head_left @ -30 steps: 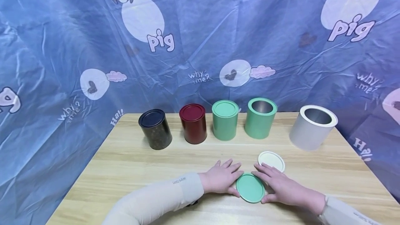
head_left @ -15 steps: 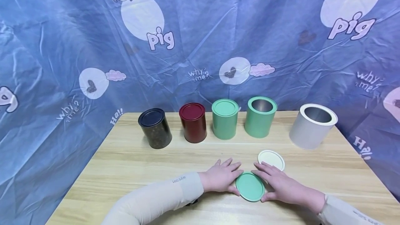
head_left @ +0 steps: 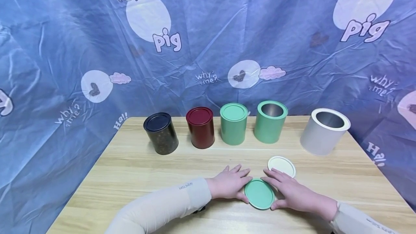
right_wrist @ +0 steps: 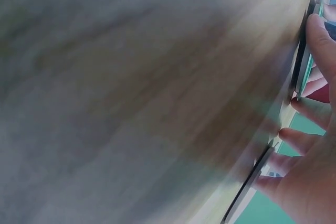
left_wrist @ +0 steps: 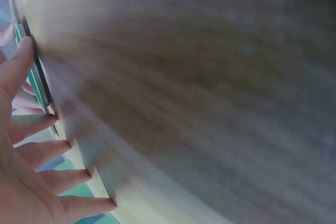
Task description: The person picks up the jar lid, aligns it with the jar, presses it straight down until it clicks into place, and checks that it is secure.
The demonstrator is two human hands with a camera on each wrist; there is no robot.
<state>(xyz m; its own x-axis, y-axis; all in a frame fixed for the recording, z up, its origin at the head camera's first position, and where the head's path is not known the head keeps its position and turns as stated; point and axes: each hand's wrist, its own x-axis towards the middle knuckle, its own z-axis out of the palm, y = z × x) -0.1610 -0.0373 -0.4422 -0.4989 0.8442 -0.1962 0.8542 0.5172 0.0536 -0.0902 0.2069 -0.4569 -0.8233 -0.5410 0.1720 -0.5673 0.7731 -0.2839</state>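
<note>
A round green lid lies flat on the wooden table between both hands. Left of it, my left hand rests palm down with spread fingers, its thumb and forefinger at the rim. From the right, my right hand frames the same lid, thumb and forefinger also at its edge. The right fingertips partly cover a white lid just behind. In the left wrist view, straight fingertips touch the tabletop and the green lid appears edge-on. The right wrist view shows the white lid's edge near the outer fingers.
Along the back stand a lidded black can, a lidded dark red can and a lidded green can. Farther right are an uncovered green can and an uncovered white can. A blue printed cloth hangs behind.
</note>
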